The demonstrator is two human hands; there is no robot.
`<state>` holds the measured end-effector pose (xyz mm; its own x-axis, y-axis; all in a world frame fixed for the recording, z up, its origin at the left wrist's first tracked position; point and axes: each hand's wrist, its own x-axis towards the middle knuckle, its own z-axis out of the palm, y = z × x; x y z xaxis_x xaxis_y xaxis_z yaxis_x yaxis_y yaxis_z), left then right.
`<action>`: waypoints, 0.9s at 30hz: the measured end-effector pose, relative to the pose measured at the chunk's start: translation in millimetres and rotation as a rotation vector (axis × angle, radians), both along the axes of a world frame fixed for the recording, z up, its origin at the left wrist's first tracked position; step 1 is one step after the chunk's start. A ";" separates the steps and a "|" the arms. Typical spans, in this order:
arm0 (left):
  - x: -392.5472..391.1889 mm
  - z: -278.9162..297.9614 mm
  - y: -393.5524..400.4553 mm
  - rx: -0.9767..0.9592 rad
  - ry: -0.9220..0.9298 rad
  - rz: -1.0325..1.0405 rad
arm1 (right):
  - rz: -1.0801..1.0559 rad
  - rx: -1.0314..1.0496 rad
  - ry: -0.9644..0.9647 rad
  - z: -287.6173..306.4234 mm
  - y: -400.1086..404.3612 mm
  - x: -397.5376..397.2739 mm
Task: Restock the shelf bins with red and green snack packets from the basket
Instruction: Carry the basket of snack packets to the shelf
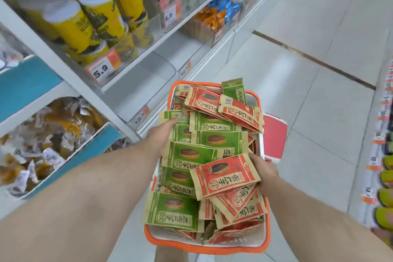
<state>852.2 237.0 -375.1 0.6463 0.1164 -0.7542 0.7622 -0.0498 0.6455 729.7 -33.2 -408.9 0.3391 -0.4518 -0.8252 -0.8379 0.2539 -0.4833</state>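
Observation:
An orange-rimmed white basket (266, 238) in the lower middle of the head view is heaped with several red and green snack packets. My left hand (162, 134) reaches into the basket's left side, its fingers lying on a green packet (173, 115) near the rim. My right hand (263, 169) grips a red packet (224, 177) at its right edge, lifted slightly over the pile. More green packets (191, 155) lie in the middle, red packets (225, 104) at the far end.
White shelving runs along the left: yellow canisters (70, 25) with a 5.9 price tag, clear bins (148, 87) tagged 12.9 on the shelf beside the basket, a blue-edged bin (70, 151) of wrapped snacks below. A red stool (274, 136) stands right of the basket. Tiled aisle floor stretches ahead.

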 end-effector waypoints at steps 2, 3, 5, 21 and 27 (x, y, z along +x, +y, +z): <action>49.9 -15.0 -15.3 -0.010 0.009 -0.029 | -0.031 -0.004 -0.003 -11.7 -5.9 35.8; 74.8 -24.2 -22.5 0.002 0.019 -0.042 | -0.038 0.009 -0.002 -19.1 -9.1 54.5; 122.8 -45.4 -35.5 0.022 0.039 -0.071 | -0.053 0.027 0.018 -38.4 -16.1 91.7; 365.4 -270.6 -126.9 0.242 0.036 -0.290 | -0.175 0.094 0.033 -286.2 -62.7 275.8; 384.1 -334.4 -125.0 0.267 0.079 -0.257 | -0.221 0.031 0.088 -348.1 -60.8 298.8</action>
<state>1236.3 112.0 -709.6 0.6212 0.1572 -0.7677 0.7496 -0.4047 0.5237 1028.5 -94.1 -756.9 0.1612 -0.4810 -0.8618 -0.7989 0.4492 -0.4001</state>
